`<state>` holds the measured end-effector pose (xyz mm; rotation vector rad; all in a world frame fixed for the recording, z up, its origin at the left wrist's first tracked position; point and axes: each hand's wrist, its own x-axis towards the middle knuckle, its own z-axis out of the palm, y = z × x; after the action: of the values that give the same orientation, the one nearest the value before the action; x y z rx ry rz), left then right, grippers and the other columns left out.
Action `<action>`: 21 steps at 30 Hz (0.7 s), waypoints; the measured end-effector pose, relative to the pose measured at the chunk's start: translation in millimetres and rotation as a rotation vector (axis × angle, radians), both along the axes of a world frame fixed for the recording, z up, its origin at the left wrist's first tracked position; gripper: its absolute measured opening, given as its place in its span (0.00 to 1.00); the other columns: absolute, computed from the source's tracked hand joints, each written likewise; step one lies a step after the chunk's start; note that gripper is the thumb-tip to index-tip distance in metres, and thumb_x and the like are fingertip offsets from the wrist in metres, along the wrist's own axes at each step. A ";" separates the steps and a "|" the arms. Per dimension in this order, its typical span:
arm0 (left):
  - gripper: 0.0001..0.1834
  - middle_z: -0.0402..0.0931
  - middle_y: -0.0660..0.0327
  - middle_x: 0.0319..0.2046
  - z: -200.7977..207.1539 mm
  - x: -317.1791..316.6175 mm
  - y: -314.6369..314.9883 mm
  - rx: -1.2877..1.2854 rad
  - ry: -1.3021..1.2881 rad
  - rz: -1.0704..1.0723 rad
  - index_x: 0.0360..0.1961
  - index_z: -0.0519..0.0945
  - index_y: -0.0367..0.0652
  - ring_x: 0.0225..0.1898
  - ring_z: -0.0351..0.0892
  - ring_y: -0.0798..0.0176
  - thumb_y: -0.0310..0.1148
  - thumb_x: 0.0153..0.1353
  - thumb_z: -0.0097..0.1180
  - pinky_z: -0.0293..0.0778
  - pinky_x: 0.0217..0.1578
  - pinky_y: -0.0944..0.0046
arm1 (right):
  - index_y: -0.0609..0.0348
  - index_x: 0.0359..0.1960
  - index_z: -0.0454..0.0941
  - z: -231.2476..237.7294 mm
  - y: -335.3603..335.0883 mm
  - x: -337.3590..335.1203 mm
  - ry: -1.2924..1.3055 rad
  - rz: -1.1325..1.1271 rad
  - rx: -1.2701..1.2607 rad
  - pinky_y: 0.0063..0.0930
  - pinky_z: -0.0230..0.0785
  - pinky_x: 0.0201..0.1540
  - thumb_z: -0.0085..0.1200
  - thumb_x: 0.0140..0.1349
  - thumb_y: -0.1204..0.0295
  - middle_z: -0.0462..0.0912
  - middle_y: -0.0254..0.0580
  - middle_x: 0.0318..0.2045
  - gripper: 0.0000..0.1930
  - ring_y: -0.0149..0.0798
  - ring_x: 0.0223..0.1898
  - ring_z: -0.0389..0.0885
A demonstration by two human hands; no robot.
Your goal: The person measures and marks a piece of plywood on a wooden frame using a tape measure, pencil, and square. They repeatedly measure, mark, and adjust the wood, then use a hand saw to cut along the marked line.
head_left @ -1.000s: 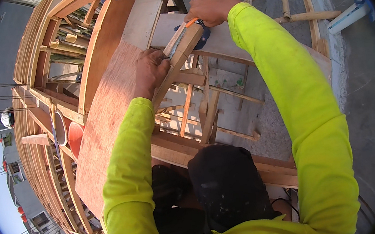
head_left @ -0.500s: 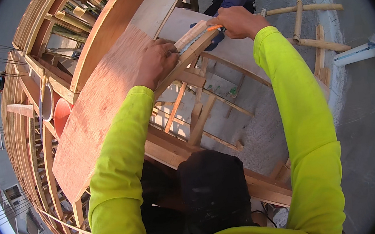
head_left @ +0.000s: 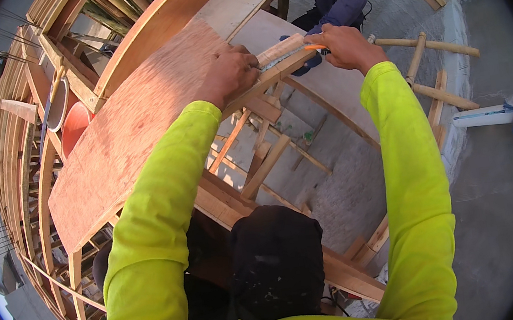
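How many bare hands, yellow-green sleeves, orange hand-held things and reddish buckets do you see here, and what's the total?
Bare hands: 2 (left hand, right hand)
Yellow-green sleeves: 2 (left sleeve, right sleeve)
Orange hand-held thing: 1
Reddish bucket: 1
Total: 6

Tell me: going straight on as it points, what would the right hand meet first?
Likely the pale wooden strip, just beyond the orange stick in the right hand; depth is unclear.
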<state>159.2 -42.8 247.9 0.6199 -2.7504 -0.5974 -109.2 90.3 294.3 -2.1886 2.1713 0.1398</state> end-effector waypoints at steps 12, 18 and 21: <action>0.05 0.82 0.55 0.33 108.9 229.0 24.9 0.190 0.106 0.203 0.38 0.83 0.38 0.36 0.84 0.54 0.29 0.65 0.60 0.79 0.40 0.58 | 0.52 0.64 0.77 39.9 141.1 36.0 -0.485 -0.179 -0.236 0.38 0.70 0.60 0.63 0.52 0.83 0.79 0.48 0.57 0.33 0.48 0.58 0.80; 0.23 0.75 0.50 0.54 4.2 406.3 166.6 0.227 -0.499 0.588 0.56 0.75 0.42 0.57 0.75 0.45 0.39 0.62 0.63 0.74 0.56 0.50 | 0.63 0.63 0.76 21.3 226.8 98.6 -0.814 -0.417 -0.173 0.36 0.68 0.64 0.64 0.50 0.83 0.79 0.52 0.57 0.33 0.45 0.59 0.78; 0.40 0.74 0.49 0.62 -57.3 412.9 178.3 0.307 -0.919 0.673 0.69 0.65 0.37 0.66 0.70 0.47 0.57 0.66 0.54 0.61 0.67 0.47 | 0.65 0.61 0.77 41.3 240.5 123.6 -0.804 -0.393 -0.177 0.33 0.67 0.63 0.66 0.49 0.82 0.80 0.50 0.57 0.32 0.43 0.58 0.78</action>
<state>572.1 135.5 190.6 2.2390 -2.8492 -0.6666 14.4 330.9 335.5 -1.4265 2.0711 -0.8181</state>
